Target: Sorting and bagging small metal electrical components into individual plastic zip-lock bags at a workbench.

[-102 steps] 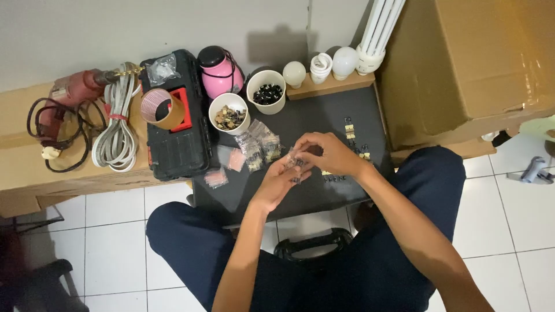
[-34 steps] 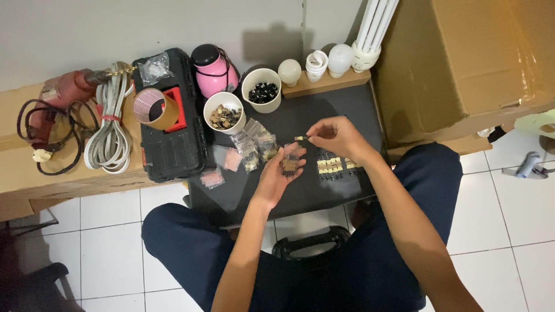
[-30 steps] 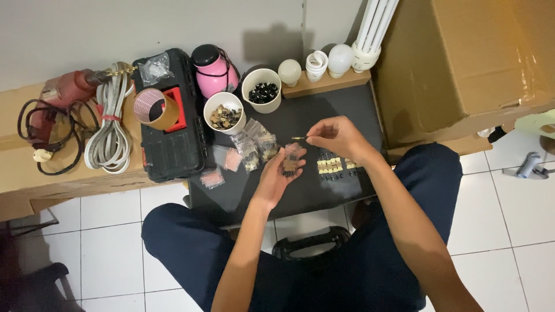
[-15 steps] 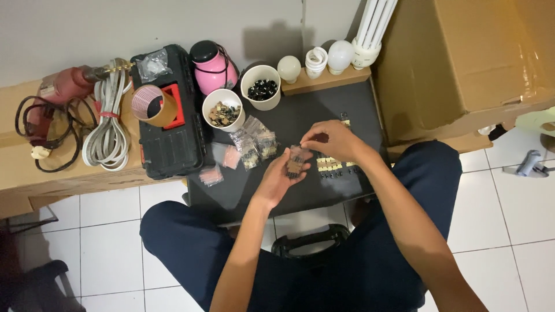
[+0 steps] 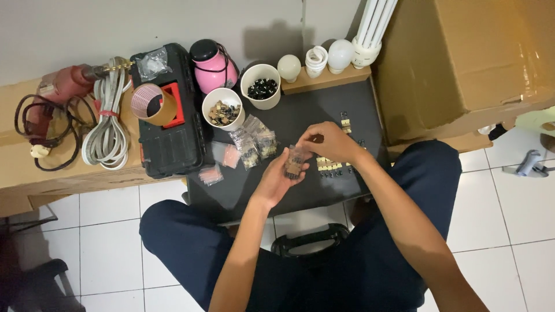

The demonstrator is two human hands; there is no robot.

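My left hand (image 5: 277, 176) cups a small clear plastic bag of dark little parts (image 5: 293, 162) over the dark table (image 5: 243, 190). My right hand (image 5: 326, 141) reaches into the top of that bag with pinched fingertips. Just right of the hands, rows of small yellow and black components (image 5: 334, 164) lie on the table. More small bags of parts (image 5: 254, 144) lie to the left of the hands.
Behind stand a white cup of brownish parts (image 5: 222, 110), a white cup of black parts (image 5: 261, 86), a pink flask (image 5: 213, 66), light bulbs (image 5: 324, 58), a black toolbox (image 5: 167, 115) with a tape roll (image 5: 153, 104), coiled cable (image 5: 107, 127), a red drill (image 5: 58, 84). A cardboard box (image 5: 468, 63) rises at right.
My right hand held a small part out over the rows of components, then came back left to the bag in my left hand. The left hand has barely moved.
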